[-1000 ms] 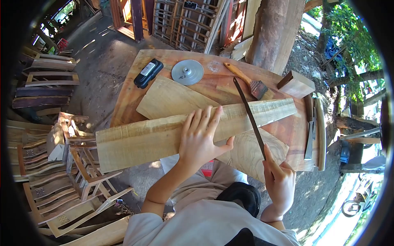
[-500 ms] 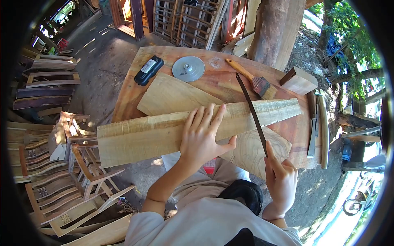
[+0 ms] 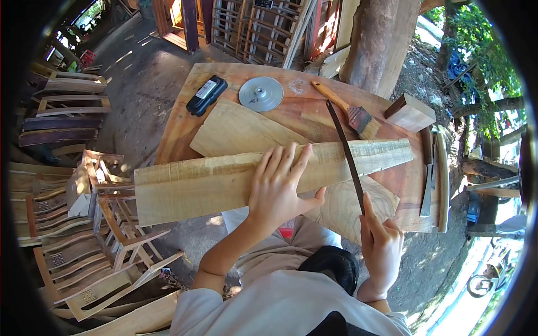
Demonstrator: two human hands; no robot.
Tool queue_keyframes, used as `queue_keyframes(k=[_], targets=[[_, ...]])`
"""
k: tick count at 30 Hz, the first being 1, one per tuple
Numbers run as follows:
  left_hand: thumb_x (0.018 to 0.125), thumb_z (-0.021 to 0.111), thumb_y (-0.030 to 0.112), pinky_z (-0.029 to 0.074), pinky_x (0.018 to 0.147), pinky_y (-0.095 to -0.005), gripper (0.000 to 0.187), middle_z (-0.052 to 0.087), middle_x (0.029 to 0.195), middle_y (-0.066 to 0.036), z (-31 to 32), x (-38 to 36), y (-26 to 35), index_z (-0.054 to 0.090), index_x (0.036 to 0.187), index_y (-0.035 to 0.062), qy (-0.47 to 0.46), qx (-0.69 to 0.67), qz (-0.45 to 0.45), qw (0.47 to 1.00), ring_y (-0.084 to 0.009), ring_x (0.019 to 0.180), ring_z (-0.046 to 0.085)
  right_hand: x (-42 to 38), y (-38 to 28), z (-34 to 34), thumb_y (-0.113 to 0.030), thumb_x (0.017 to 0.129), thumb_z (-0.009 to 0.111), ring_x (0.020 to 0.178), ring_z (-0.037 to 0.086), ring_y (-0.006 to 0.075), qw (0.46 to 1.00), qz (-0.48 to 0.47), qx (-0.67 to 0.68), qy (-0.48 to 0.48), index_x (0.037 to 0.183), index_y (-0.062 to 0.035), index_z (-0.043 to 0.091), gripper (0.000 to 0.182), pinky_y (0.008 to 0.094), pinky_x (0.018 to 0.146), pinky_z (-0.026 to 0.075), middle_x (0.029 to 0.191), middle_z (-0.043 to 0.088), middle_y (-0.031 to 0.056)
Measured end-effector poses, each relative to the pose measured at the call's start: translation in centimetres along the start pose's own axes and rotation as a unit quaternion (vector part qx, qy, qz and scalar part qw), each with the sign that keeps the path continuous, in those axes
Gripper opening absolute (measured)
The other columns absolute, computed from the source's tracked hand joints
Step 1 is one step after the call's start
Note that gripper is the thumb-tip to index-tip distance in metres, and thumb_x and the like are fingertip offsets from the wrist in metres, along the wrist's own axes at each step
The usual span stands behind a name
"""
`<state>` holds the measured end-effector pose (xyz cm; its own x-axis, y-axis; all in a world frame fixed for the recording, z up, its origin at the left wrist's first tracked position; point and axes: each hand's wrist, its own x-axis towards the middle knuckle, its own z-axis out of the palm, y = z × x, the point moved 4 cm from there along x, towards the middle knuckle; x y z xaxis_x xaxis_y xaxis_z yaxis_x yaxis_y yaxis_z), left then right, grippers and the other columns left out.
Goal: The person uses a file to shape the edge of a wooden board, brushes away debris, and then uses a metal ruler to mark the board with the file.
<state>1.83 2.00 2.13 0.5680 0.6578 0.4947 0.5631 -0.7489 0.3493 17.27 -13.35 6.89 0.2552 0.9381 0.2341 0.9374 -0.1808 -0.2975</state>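
A long pale wooden board (image 3: 196, 190) lies across the wooden table (image 3: 179, 134). Spread flat over its middle is my left hand (image 3: 280, 190), thumb out to the right. My right hand (image 3: 382, 241) grips the near end of a long, thin dark tool (image 3: 348, 151), a file or blade, with the index finger stretched along it. The tool crosses the board's right part, its far tip beyond the board's far edge. Under the board are a pale flat piece (image 3: 241, 129) on the far side and another grained piece (image 3: 353, 207) on the near side.
On the table are a black case (image 3: 206, 95), a grey metal disc (image 3: 261, 94), a brush (image 3: 347, 110), a wooden block (image 3: 410, 112) and a metal-bladed tool (image 3: 427, 190) at the right edge. Chair frames (image 3: 117, 224) stand at left; a tree trunk (image 3: 378, 45) rises behind.
The tool's tip sits slightly lower and further right over the board. My left hand stays flat on the board. The whole view has shifted slightly.
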Motion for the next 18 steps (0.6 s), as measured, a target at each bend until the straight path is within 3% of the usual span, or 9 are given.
queue_keyframes(k=[3,5,7,10,13,18], targets=[[0.078,0.076,0.048,0.043,0.11,-0.0478,0.079,0.064,0.125,-0.022,0.0,0.0,0.1,0.06,0.139,-0.0004,-0.009,0.008,0.011,1.0,-0.0356,0.113,0.061,1.2,-0.1,1.2,-0.003,0.091,0.069,0.048,0.042,0.0234,1.0,0.012,0.009,-0.001,0.139,-0.0072,0.065,0.049,0.0383,0.053,0.042,0.05,0.044,0.0095],[0.078,0.076,0.048,0.043,0.11,-0.0478,0.079,0.064,0.124,-0.022,-0.1,0.2,0.2,0.06,0.139,-0.0006,-0.013,0.015,0.012,1.0,-0.0358,0.113,0.061,2.8,0.1,2.5,-0.003,0.092,0.068,0.047,0.043,0.0235,0.998,-0.031,0.003,0.057,0.14,-0.0056,0.063,0.049,0.039,0.053,0.042,0.051,0.044,0.0096],[0.072,0.081,0.041,0.049,0.101,-0.0458,0.075,0.067,0.119,-0.02,-0.5,0.4,0.3,0.065,0.133,-0.0004,0.024,0.022,0.012,0.999,-0.0346,0.105,0.065,3.0,0.3,2.4,-0.003,0.092,0.067,0.047,0.044,0.0238,0.999,-0.03,0.013,0.042,0.141,-0.0064,0.063,0.049,0.0399,0.053,0.043,0.051,0.044,0.0095],[0.073,0.08,0.041,0.05,0.099,-0.0455,0.075,0.067,0.119,-0.02,-0.4,0.3,0.3,0.065,0.133,-0.0007,0.03,0.003,0.009,1.0,-0.0345,0.106,0.065,1.3,0.4,1.0,-0.003,0.091,0.069,0.046,0.044,0.0234,0.999,-0.026,-0.015,0.028,0.14,-0.0081,0.064,0.049,0.0398,0.052,0.042,0.051,0.046,0.0089],[0.079,0.075,0.048,0.044,0.109,-0.0475,0.078,0.064,0.125,-0.022,0.1,0.1,0.2,0.061,0.138,-0.0005,0.01,0.016,-0.002,1.0,-0.0358,0.113,0.061,-1.0,0.5,-0.6,-0.002,0.09,0.07,0.045,0.043,0.023,1.0,-0.007,0.007,0.001,0.138,-0.0086,0.066,0.049,0.0382,0.053,0.042,0.049,0.046,0.0081],[0.079,0.076,0.048,0.043,0.109,-0.0477,0.079,0.064,0.126,-0.021,0.3,0.1,0.1,0.06,0.139,-0.0004,-0.009,0.028,0.001,1.0,-0.0369,0.113,0.061,1.4,0.3,1.6,0.0,0.088,0.069,0.047,0.044,0.0231,0.999,-0.018,0.002,0.028,0.14,-0.0073,0.064,0.053,0.0371,0.053,0.043,0.049,0.045,0.0087]])
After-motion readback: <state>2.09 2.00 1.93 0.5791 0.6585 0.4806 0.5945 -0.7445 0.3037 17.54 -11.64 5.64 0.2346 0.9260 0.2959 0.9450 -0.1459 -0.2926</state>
